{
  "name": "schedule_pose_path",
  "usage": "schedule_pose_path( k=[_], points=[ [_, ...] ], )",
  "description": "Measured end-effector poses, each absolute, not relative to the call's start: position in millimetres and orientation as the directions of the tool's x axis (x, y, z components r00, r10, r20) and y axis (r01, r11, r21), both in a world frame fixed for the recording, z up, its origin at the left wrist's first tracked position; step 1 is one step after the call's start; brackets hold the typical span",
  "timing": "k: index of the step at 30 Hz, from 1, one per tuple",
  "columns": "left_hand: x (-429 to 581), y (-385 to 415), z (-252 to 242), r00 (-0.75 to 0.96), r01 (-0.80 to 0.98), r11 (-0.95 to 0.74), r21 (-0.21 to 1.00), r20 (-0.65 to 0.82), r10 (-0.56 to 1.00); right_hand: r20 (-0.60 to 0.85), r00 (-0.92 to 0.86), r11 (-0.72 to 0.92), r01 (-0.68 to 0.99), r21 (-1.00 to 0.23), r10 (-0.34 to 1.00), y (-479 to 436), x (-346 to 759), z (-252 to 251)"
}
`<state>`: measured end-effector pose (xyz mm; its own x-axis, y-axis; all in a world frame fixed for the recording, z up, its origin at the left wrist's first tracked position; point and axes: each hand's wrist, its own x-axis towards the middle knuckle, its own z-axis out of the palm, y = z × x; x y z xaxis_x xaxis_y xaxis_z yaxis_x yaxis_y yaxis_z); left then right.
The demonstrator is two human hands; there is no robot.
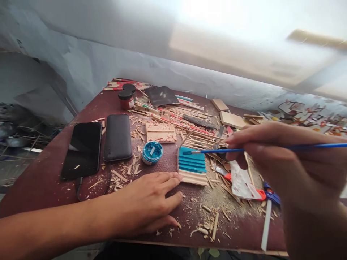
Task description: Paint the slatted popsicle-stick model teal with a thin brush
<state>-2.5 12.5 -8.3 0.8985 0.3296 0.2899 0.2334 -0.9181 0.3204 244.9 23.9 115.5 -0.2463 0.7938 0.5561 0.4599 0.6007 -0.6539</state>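
A small ridged wooden piece (192, 177) lies on the table, most of its ridges coated in blue paint and its near strip bare wood. My right hand (273, 159) pinches a blue-handled paintbrush (217, 151), whose bristles touch the painted upper part of the piece. My left hand (159, 198) rests on the table with fingers outstretched, its fingertips at the piece's lower left edge. To the left of the piece stands an open jar of blue paint (152, 153) with a pale stick or scrap in it.
A phone (82, 150) and a black power bank (118, 137) lie at left, with a cable. Lidded paint jars (126, 99), black sheet (162, 95), thin sticks and wood blocks (231, 119) are farther back. Glue gun stick (266, 224) and wood shavings lie in front.
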Motion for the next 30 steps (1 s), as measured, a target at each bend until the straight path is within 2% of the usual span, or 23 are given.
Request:
schedule_pose_path(
  k=[3,9,14,20,30],
  points=[
    [-2.7,11.8,-7.3,0.894,0.236,-0.913,0.334,0.293,0.338,0.551,-0.185,0.571,0.43,-0.699,0.814,14.1,272.8,115.6],
    [-1.7,11.1,-3.6,0.892,0.259,-0.916,0.305,0.288,0.348,0.415,-0.249,0.476,0.296,-0.828,0.875,12.3,318.9,82.3],
    [-2.2,12.5,-3.0,0.883,0.272,-0.925,0.267,0.313,0.35,0.471,-0.334,0.561,0.27,-0.782,0.817,17.9,332.2,56.1],
    [-2.2,14.0,-0.1,0.896,0.274,-0.944,0.185,0.307,0.32,0.451,-0.201,0.493,0.389,-0.778,0.87,13.6,325.6,41.8],
    [0.7,12.6,-1.1,0.894,0.265,-0.946,0.187,0.32,0.314,0.432,-0.225,0.483,0.516,-0.707,0.873,12.7,335.3,43.0]
  ],
)
